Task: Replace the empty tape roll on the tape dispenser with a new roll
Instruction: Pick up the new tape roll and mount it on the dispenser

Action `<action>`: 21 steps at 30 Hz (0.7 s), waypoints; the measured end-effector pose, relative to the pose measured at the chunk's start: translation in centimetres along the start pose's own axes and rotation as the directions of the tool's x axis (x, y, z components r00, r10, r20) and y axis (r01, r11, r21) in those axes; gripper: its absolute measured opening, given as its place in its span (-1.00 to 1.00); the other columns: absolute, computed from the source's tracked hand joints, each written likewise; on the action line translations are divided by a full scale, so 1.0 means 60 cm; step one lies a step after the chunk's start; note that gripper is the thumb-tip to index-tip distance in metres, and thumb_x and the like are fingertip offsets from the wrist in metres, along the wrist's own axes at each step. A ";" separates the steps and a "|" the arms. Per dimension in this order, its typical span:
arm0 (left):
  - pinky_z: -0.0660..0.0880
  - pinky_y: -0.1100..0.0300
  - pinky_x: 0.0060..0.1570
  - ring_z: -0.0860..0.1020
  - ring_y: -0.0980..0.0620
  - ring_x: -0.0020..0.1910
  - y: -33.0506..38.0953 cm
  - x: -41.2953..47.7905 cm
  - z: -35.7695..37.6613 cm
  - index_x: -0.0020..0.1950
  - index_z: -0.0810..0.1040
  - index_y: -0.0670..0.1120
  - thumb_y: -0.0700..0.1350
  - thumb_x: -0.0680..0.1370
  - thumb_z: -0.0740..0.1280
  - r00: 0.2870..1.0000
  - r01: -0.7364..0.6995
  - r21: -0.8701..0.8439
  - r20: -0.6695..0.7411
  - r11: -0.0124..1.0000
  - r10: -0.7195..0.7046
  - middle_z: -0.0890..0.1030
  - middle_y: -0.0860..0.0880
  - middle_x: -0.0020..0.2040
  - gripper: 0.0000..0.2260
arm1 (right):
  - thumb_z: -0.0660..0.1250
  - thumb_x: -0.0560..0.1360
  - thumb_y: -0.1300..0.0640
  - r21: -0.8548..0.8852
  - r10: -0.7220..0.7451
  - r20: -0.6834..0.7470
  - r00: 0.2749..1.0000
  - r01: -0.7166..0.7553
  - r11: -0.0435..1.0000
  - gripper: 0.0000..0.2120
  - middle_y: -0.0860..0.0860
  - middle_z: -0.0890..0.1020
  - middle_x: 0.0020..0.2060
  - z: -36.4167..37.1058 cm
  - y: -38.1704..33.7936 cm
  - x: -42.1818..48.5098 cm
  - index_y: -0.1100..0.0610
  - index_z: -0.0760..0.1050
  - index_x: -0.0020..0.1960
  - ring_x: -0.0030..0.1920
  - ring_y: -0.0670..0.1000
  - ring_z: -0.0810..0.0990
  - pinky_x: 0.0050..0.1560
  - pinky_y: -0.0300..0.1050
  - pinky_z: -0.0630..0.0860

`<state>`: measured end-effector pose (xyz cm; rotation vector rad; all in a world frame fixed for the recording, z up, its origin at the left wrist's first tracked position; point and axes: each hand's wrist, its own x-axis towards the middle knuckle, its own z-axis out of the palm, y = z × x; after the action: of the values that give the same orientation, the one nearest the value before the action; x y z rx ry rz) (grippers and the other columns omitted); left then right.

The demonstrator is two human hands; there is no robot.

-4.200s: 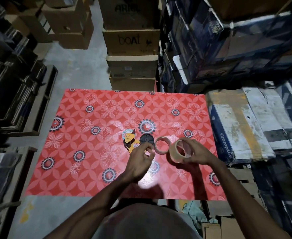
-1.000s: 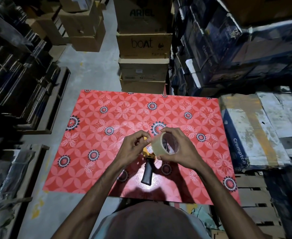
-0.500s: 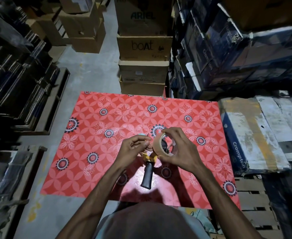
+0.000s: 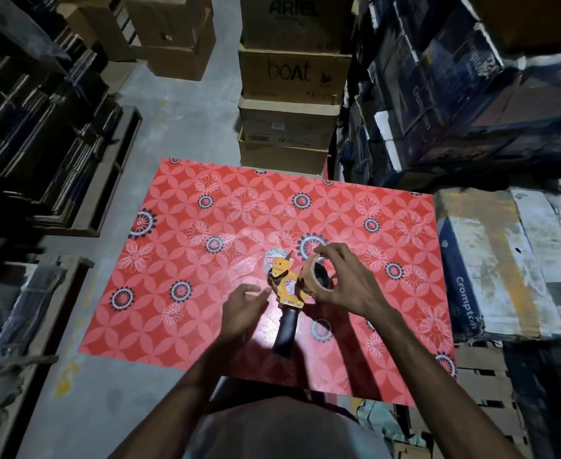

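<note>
Item: tape dispenser (image 4: 285, 293), orange metal frame with black handle, lying on the red floral-patterned table (image 4: 206, 326), handle pointing toward the person, serrated nose pointing away. New tape roll (image 4: 318, 272), tan, standing on edge against the right side of the frame (whether it is seated on the hub cannot be told). Right hand (image 4: 345, 283): fingers wrapped over the top and far side of the roll, gripping it. Left hand (image 4: 242, 308): fingers spread and loose, holding nothing, just beside the frame's left side, slightly blurred. A round printed disc (image 4: 272, 260) lies on the table just beyond the nose. Surroundings: stacked cardboard boxes (image 4: 294, 74) beyond the table.
</note>
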<state>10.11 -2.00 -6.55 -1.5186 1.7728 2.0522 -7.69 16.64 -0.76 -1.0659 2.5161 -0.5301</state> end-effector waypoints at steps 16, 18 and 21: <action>0.53 0.06 0.06 0.66 -0.25 0.21 -0.059 0.026 0.104 0.22 0.59 -0.24 0.11 0.67 0.36 0.987 -0.147 0.674 0.149 0.724 0.061 0.69 -0.27 0.19 -0.60 | 0.66 0.15 -0.18 -0.187 -0.018 0.304 0.952 0.078 0.979 0.00 0.00 0.39 0.35 0.077 0.043 0.108 -0.08 0.26 0.46 0.19 0.12 0.49 -0.01 0.03 0.60; 0.52 0.08 0.13 0.65 -0.22 0.25 -0.059 0.030 0.101 0.23 0.63 -0.22 0.10 0.69 0.33 0.983 -0.141 0.655 0.182 0.743 0.026 0.68 -0.23 0.23 -0.62 | 0.68 0.14 -0.15 -0.190 -0.017 0.307 0.952 0.079 0.979 0.02 0.00 0.38 0.35 0.075 0.042 0.108 -0.08 0.25 0.47 0.20 0.13 0.49 0.02 0.05 0.61; 0.49 0.10 0.04 0.68 -0.20 0.13 -0.070 0.040 0.106 0.09 0.66 -0.19 0.12 0.59 0.41 0.974 -0.030 0.510 0.208 0.860 -0.089 0.71 -0.22 0.13 -0.63 | 0.69 0.14 -0.14 -0.178 -0.025 0.295 0.955 0.080 0.981 0.01 -0.01 0.39 0.35 0.076 0.042 0.106 -0.08 0.26 0.47 0.20 0.13 0.50 0.04 0.03 0.59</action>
<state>7.33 3.05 -12.06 -1.0998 1.9670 1.4841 -11.29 12.69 -6.99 -1.1857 2.3139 -0.1342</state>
